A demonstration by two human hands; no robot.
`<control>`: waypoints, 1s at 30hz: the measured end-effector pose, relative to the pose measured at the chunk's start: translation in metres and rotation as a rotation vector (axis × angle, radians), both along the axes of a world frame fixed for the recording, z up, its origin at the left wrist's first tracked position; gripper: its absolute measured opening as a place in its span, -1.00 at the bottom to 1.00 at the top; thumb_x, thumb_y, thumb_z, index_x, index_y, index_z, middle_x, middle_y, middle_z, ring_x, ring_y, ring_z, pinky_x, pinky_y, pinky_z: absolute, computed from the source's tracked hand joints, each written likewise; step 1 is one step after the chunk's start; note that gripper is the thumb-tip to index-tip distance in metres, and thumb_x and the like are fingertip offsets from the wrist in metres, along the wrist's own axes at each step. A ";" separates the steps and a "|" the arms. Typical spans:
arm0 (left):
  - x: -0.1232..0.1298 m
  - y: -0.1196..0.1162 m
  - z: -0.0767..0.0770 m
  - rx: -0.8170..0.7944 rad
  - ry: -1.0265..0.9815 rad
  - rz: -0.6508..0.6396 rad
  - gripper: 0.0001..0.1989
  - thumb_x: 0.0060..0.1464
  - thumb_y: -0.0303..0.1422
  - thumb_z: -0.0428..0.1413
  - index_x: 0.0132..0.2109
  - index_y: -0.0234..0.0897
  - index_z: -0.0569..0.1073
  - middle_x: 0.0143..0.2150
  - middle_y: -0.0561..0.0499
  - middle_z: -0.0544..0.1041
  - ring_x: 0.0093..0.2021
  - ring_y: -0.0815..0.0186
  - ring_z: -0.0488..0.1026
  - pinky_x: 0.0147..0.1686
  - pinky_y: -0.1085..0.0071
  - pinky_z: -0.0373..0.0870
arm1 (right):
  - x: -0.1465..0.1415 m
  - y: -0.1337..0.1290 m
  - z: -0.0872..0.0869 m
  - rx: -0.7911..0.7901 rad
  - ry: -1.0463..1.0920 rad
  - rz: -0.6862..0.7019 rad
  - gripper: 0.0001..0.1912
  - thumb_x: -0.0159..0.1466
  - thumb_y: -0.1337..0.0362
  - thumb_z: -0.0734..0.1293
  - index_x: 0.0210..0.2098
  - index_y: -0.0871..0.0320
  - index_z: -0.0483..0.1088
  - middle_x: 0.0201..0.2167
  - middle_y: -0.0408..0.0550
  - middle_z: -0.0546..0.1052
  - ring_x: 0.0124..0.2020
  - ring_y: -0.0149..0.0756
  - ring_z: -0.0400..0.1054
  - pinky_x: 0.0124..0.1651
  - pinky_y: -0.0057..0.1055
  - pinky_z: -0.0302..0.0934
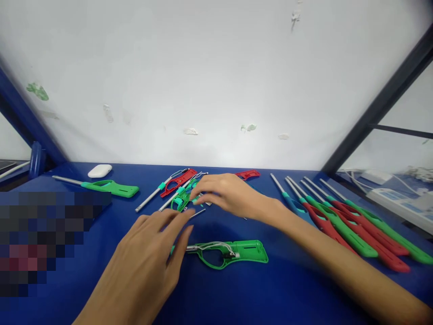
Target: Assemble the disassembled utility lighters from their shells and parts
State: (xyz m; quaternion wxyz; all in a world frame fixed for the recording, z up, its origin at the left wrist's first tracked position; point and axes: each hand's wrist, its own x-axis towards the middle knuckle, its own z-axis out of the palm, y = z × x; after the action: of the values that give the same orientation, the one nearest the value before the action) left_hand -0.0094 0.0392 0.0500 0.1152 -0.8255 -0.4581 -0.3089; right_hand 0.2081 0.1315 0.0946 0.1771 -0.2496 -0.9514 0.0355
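Note:
An opened green lighter half [250, 251] with white wires and a small black part lies at the front middle of the table. My left hand [152, 253] is over its metal rod end, fingers apart, with nothing visible in them. Farther back, my right hand [226, 192] reaches over a pile of small green and teal parts [182, 198]; its fingertips are among them, and whether they grip anything is too small to tell. Beside the pile lie an opened red lighter half [178, 181] with a metal rod and a thin metal piece [197, 213].
Several assembled lighters [352, 225], red, green and blue, lie in a row at the right. One green lighter [115, 188] and a white case [99, 170] are at the back left. Another red half [248, 174] lies behind my right hand. A wall [216, 81] closes off the back.

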 end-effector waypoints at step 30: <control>0.002 -0.022 -0.034 -0.163 0.353 -0.259 -0.39 0.16 -0.64 -0.09 0.30 -0.18 0.42 0.15 -0.02 0.62 0.06 0.03 0.55 0.06 -0.02 0.59 | 0.052 -0.058 -0.016 -0.656 -0.005 -0.169 -0.74 0.29 0.03 0.50 -0.30 0.10 0.55 -0.35 -0.23 0.52 -0.38 -0.44 0.35 -0.28 -0.45 0.21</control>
State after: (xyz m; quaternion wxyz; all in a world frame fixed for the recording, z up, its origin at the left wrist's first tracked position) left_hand -0.0075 0.0171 0.0160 0.0858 -0.9251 -0.3447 -0.1340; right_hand 0.2604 0.0737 0.0784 0.0875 -0.3715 -0.8656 0.3241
